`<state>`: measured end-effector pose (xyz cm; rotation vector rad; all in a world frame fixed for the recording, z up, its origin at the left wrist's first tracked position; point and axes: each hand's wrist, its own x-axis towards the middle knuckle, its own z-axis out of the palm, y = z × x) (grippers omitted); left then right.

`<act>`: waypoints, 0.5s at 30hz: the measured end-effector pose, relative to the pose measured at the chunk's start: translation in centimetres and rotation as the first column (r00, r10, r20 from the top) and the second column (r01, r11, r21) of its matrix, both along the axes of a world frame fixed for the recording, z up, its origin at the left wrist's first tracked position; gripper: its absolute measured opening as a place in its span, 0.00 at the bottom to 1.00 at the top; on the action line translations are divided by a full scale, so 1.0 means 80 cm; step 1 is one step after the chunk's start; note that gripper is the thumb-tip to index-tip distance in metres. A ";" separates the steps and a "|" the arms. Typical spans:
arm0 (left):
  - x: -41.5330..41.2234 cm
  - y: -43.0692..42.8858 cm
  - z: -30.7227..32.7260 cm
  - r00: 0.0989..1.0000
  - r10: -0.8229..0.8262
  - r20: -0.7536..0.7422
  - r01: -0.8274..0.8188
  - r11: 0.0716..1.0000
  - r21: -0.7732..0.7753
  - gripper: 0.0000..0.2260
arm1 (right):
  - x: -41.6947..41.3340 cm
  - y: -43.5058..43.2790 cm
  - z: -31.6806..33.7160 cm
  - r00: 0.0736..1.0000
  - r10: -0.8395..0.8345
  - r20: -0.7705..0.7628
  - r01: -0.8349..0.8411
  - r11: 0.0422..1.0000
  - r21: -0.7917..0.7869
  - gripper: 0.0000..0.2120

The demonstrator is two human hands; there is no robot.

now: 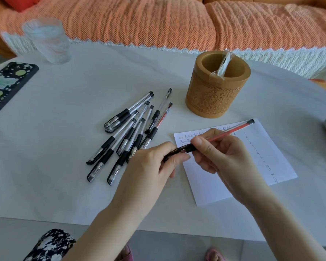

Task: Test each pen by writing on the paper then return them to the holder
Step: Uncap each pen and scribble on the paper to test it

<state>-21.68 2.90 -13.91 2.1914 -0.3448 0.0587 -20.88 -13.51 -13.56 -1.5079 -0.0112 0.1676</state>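
One red pen (231, 131), paper (211, 185) under my fingers (177, 160): left hand (151, 164) pinches its tip, right hand (224, 155) wraps the barrel, uncapping, I judge.

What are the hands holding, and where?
One clear red-ink pen: the left hand pinches its black lower end, the right hand grips the barrel beside it.

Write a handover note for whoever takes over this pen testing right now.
Left hand grips the cap end of the red pen; right hand pinches its barrel, above the paper.
The pile of pens lies on the table left of the holder, which holds only a plastic-wrapped item.
Done: the paper carries rows of marks and numbers; no pen returned.
Left: write with the red pen, test any untested pens, put all in the holder.
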 end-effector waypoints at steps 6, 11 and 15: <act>0.004 -0.002 -0.004 1.000 -0.001 0.028 0.002 1.000 -0.023 0.11 | 0.003 0.005 0.004 0.999 -0.016 -0.031 0.015 1.000 -0.017 0.11; 0.010 -0.005 -0.004 0.998 -0.033 0.047 0.034 0.999 -0.003 0.09 | 0.006 0.005 -0.001 0.998 -0.018 -0.063 0.020 0.999 0.025 0.13; 0.020 -0.011 -0.005 0.999 0.020 0.037 -0.022 0.998 0.057 0.10 | 0.010 0.010 -0.006 0.993 -0.012 -0.119 0.029 0.989 0.146 0.14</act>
